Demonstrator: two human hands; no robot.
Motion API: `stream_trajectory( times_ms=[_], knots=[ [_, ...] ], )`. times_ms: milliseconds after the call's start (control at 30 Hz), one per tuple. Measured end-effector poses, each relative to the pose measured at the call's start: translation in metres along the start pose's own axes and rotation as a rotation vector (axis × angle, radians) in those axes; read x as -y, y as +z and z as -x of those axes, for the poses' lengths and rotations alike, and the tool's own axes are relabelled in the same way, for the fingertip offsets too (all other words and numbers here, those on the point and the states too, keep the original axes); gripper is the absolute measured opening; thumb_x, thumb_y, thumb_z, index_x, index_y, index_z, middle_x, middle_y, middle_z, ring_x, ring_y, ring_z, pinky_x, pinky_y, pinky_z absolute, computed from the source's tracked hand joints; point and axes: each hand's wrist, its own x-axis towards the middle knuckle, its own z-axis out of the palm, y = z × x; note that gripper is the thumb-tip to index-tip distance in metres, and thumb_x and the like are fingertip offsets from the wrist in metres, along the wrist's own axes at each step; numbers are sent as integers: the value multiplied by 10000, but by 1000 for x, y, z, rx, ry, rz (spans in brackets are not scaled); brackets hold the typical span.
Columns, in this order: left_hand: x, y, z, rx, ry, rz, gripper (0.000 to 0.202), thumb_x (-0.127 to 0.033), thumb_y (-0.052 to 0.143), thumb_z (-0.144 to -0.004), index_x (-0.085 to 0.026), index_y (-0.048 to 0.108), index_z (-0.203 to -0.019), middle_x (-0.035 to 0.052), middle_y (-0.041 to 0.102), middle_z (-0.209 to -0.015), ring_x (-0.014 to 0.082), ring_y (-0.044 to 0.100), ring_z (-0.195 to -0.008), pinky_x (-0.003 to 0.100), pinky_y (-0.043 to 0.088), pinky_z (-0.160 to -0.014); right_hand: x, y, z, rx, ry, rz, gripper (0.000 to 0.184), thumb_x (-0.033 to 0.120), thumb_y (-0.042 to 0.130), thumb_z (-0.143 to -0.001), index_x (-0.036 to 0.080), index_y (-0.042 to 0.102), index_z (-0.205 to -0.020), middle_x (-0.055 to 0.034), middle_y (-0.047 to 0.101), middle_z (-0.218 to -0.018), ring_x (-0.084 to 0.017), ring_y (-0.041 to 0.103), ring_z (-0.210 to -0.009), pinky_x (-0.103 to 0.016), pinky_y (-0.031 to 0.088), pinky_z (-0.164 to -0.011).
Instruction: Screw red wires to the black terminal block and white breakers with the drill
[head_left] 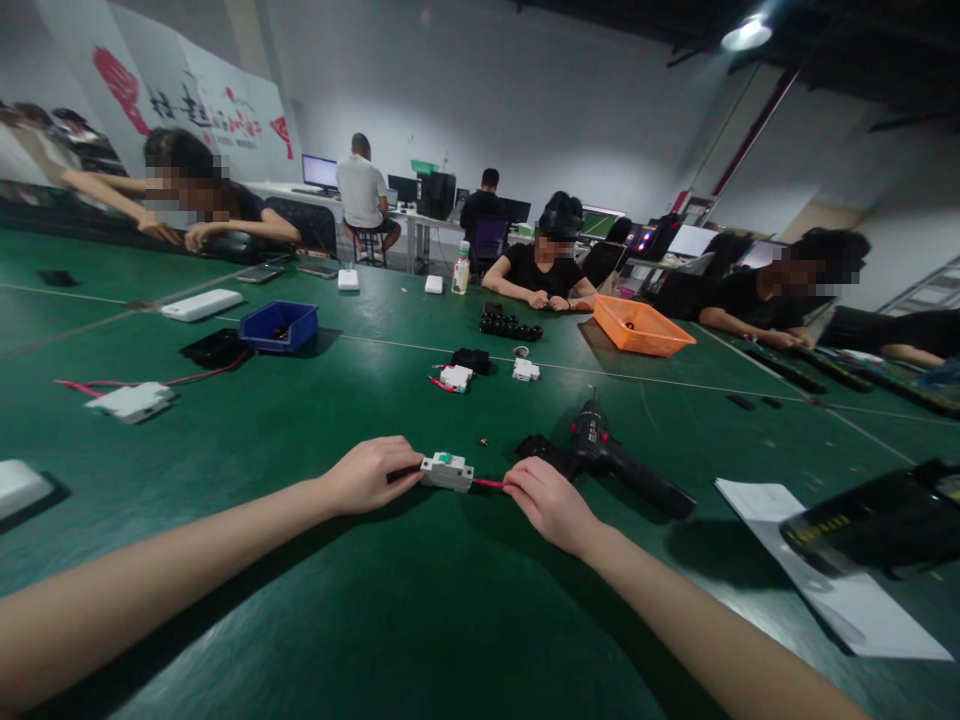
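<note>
Between my hands is a white circuit breaker [448, 473] with a green switch. My left hand [373, 474] is closed on its left end. A short red wire [489, 484] runs from the breaker's right end, and the fingers of my right hand [551, 503] pinch it. Just beyond my right hand lies a black cordless screwdriver [600, 445], its bit pointing away from me. A tiny brass-coloured piece [484, 441] rests on the table past the breaker.
Other breakers lie at the left [135, 401] and farther out [455, 377]. A blue bin [279, 328] and an orange basket [643, 326] stand on the green table [337, 620]. To the right, a black cylindrical object [862, 520] is over white paper [885, 620]. Several people sit around.
</note>
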Motion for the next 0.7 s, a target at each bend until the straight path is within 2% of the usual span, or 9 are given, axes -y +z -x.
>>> stream_trajectory(
  times_ms=[200,433,700],
  knots=[
    [2,1,0,-10,-1,2,254,-303,487,-985,-208,698,-1087,59,681,-879,159,618,-820,265,490,-724,1,-4,-1,35,-31,25,159,209,489,-1008,168,642,-1013,-99,646,-943,-223,602,-888,-400,557,-798],
    [4,2,2,4,-13,-2,261,-319,477,-992,-202,693,-1080,66,684,-906,163,616,-834,275,492,-744,3,3,3,26,-7,-68,133,209,494,-1011,169,621,-1011,-91,640,-942,-218,593,-883,-384,547,-781],
    [2,-1,2,19,-4,-78,237,-322,498,-981,-202,688,-1053,58,689,-916,166,617,-847,287,464,-749,1,5,1,33,44,-3,150,222,509,-1007,172,635,-1071,-93,637,-986,-216,601,-891,-381,546,-778]
  ],
)
